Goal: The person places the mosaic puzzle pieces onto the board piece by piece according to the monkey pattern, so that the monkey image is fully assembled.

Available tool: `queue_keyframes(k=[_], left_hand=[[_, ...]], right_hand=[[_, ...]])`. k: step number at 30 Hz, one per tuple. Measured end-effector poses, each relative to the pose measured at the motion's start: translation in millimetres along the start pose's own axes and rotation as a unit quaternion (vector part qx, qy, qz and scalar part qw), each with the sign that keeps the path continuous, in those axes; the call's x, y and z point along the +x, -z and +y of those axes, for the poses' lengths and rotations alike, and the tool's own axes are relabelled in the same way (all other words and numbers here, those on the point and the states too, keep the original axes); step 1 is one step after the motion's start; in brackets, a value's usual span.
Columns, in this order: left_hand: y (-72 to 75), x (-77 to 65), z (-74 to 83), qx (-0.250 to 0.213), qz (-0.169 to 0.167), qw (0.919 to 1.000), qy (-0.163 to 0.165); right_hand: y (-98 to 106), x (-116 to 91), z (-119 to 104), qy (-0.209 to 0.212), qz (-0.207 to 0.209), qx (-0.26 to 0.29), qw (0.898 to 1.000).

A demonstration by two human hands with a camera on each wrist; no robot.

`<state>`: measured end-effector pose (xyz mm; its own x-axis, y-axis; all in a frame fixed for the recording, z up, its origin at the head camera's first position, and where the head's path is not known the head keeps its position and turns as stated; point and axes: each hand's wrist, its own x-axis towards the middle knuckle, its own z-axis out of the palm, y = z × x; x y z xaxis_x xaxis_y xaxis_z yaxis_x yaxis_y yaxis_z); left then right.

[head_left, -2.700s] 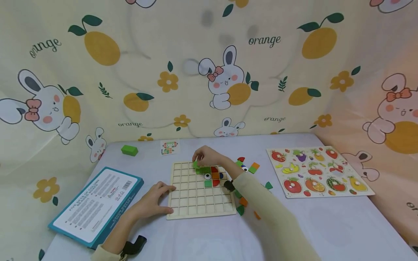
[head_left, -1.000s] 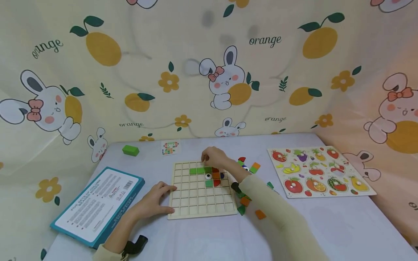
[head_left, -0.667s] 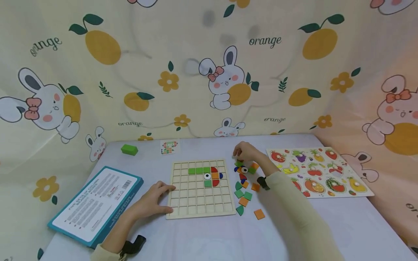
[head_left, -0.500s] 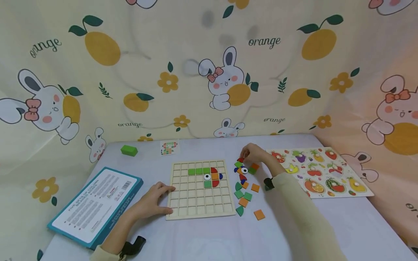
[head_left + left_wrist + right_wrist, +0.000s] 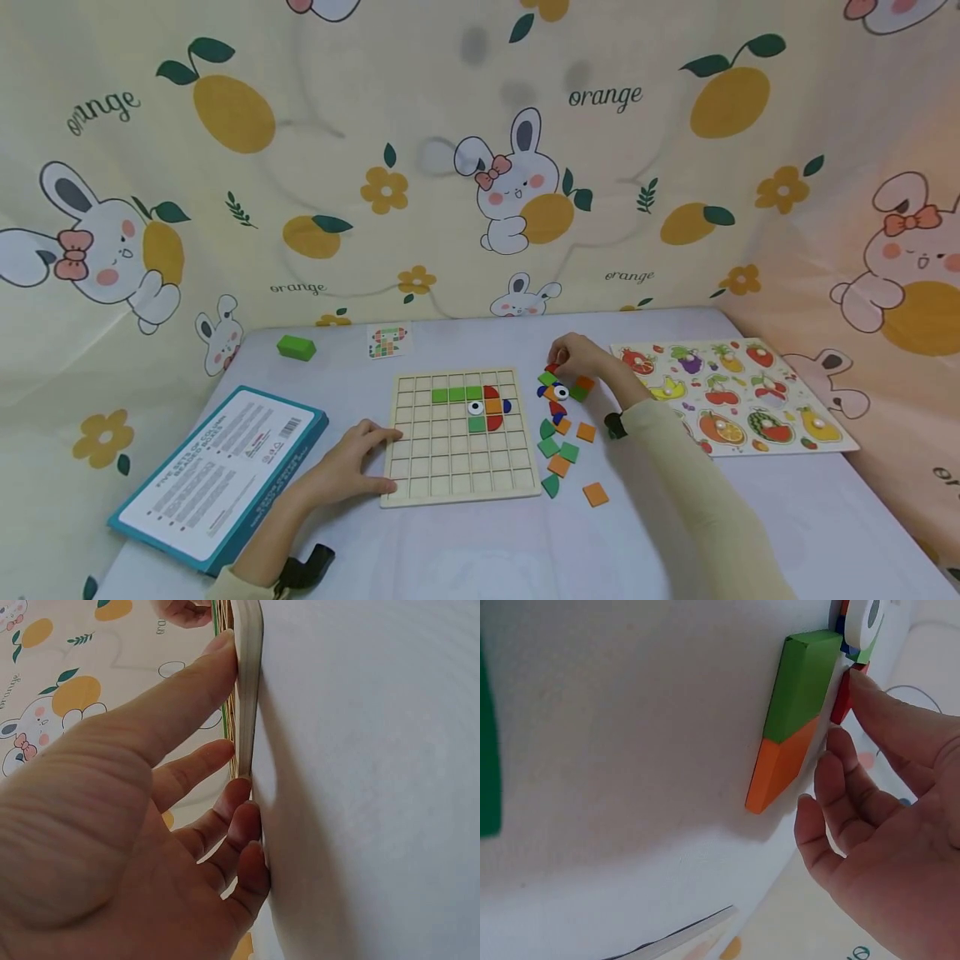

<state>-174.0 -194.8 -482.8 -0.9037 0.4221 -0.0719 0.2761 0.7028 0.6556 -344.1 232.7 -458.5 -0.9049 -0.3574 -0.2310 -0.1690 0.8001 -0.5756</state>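
Observation:
A wooden grid board lies mid-table. Three green squares form a row on it, beside red, orange and blue pieces and a round eye piece. My left hand rests against the board's left edge, thumb and fingers spread along it; in the left wrist view the fingertips touch the board's side. My right hand is at the far end of the loose pieces. In the right wrist view its thumb and forefinger pinch a red piece, next to a green and orange pair.
Right of the board lie several loose pieces, among them an orange square and a green quarter-round. A fruit puzzle board lies farther right. A blue box, a green block and a pattern card are also on the table.
My right hand has left a green square in the row on the board, then moved right to the loose pieces and reached a red one. My left hand has stayed at the board's edge.

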Motion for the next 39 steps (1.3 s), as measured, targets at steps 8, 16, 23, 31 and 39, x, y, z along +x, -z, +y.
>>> queue_keyframes(k=[8,16,23,31,39], left_hand=[[0.2,-0.4,-0.2,0.007,0.000,1.0000,-0.005],[0.5,-0.1,1.4,0.006,-0.001,1.0000,0.001],[0.8,-0.4,1.0,0.007,-0.002,1.0000,-0.006],[1.1,-1.3,0.4,0.006,-0.001,1.0000,-0.008],[2.9,-2.9,1.2,0.003,-0.005,0.9999,-0.014]], right_hand=[[-1.7,0.4,-1.2,-0.004,0.006,0.001,1.000],[0.1,-3.1,-1.7,-0.005,0.012,-0.003,1.000],[-3.2,2.7,-14.7,0.040,0.030,0.019,0.999],[-27.0,26.4,-76.0,0.168,0.015,0.046,0.985],[-70.6,46.0,-145.1,0.213,-0.054,0.064,0.974]])
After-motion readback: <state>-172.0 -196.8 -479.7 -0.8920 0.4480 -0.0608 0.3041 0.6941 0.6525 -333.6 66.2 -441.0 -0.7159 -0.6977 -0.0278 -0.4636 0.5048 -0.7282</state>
